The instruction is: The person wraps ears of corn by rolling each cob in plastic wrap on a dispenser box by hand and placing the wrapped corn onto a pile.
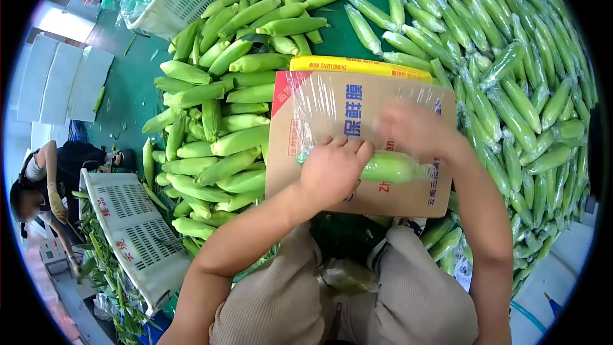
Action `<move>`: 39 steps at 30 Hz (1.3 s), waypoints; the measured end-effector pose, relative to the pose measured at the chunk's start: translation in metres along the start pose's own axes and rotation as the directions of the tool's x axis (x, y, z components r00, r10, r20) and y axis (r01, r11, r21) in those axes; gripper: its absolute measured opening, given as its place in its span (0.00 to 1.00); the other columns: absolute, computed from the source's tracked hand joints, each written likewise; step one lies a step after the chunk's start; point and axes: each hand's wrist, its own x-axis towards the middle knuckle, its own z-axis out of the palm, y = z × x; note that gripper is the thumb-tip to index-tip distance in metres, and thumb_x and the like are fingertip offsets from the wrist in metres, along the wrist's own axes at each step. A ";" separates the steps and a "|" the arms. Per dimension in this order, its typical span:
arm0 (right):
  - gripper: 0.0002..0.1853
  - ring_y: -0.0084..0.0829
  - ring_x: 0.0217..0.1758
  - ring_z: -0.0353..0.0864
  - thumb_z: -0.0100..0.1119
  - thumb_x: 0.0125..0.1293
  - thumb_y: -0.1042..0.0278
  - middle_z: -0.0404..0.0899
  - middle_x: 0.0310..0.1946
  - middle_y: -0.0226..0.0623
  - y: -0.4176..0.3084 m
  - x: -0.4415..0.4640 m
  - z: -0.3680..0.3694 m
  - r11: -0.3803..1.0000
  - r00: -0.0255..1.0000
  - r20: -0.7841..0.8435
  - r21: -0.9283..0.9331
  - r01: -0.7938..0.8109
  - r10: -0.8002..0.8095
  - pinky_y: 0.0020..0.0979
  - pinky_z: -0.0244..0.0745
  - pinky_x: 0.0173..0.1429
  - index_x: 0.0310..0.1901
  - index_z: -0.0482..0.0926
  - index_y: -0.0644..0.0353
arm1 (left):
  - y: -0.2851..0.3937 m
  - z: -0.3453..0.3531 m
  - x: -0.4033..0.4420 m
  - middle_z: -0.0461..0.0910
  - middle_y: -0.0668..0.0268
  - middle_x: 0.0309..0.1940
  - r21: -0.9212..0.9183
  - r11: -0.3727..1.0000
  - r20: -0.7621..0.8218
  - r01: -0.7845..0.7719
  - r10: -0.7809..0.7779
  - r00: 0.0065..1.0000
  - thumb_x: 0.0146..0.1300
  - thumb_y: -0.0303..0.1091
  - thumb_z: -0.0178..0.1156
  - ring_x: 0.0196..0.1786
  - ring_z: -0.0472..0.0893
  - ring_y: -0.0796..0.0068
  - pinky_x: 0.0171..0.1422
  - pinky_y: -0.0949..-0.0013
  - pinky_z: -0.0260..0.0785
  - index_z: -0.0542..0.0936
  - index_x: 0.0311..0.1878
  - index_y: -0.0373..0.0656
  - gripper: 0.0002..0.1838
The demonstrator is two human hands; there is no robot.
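Note:
A cardboard box (287, 182) with printed lettering lies in front of my lap, with clear plastic film (325, 99) stretched over its upper part. On it lies a green corn ear (393, 167) covered in film. My left hand (335, 169) has its fingers curled over the left end of the ear and presses on it. Just above the ear's right part is my right hand (412, 129), its fingers smeared by motion. Behind the box's far edge a yellow film carton (361, 67) shows.
Unwrapped corn ears (220, 134) are piled to the left, film-wrapped ears (511, 89) to the right. A white crate (185, 0) stands at the upper left, another crate (137, 236) at the lower left. Beyond it is another person (51, 185), wearing gloves, near loose husks (105, 262).

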 end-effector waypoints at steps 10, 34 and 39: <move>0.40 0.40 0.89 0.42 0.56 0.69 0.32 0.53 0.85 0.28 0.027 0.031 0.062 0.817 0.968 -0.084 -0.557 0.152 -0.238 0.64 0.31 0.86 0.79 0.66 0.38 | 0.006 -0.012 0.000 0.86 0.48 0.41 -0.345 0.921 0.477 0.179 0.008 0.879 0.51 0.44 0.71 0.46 0.86 0.47 0.50 0.51 0.79 0.77 0.62 0.46 0.33; 0.47 0.35 0.62 0.79 0.82 0.50 0.55 0.79 0.59 0.40 -0.098 -0.132 0.134 0.745 0.986 0.121 0.667 0.004 -0.114 0.38 0.73 0.67 0.71 0.70 0.62 | 0.037 -0.121 -0.181 0.87 0.62 0.51 -0.072 0.984 -0.271 -0.166 0.141 0.952 0.59 0.44 0.71 0.54 0.84 0.53 0.63 0.54 0.75 0.87 0.52 0.49 0.19; 0.40 0.31 0.52 0.83 0.78 0.55 0.48 0.82 0.50 0.37 -0.110 -0.142 0.130 0.517 0.986 -0.028 0.848 0.112 -0.167 0.36 0.78 0.56 0.65 0.74 0.61 | 0.068 -0.086 -0.172 0.86 0.58 0.53 -0.630 0.664 -0.752 -0.404 -0.392 0.529 0.63 0.39 0.73 0.59 0.84 0.58 0.67 0.51 0.73 0.85 0.51 0.44 0.17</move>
